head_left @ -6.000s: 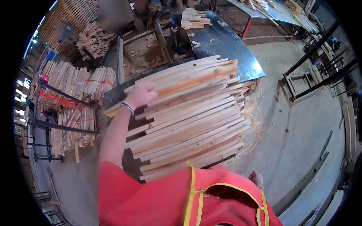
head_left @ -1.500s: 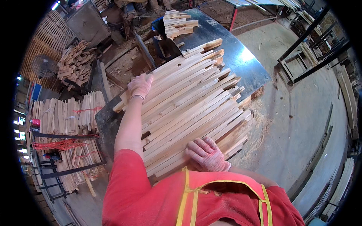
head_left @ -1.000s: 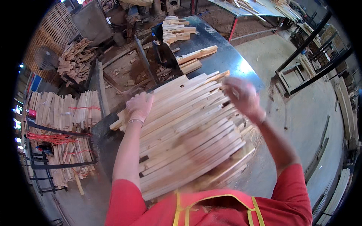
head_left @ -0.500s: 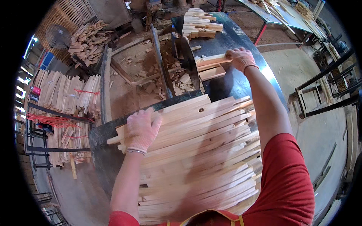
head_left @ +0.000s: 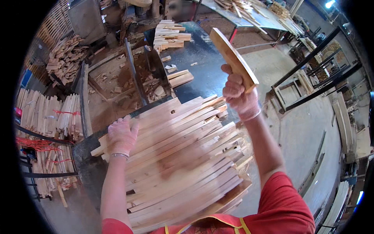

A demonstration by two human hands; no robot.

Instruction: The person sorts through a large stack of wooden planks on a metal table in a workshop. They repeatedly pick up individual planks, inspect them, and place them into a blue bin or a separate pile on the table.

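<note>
Right hand point(head_left: 240, 95): fingers closed around a short wooden slat point(head_left: 233, 59), raised above the dark tabletop point(head_left: 202, 54). Left hand point(head_left: 121, 136): fingers spread flat, gripping nothing, pressed on the slat stack's point(head_left: 183, 163) left end, which overhangs the tabletop's near edge.

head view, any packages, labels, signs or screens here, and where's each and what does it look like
No labels, signs or screens can be made out.
The nearest to packaging: bundles of pale wooden slats tied with red string, standing at the left edge beside the dark table.
Loose curved slats lie stacked under the left hand; the right hand holds one bare wooden piece raised.
</note>
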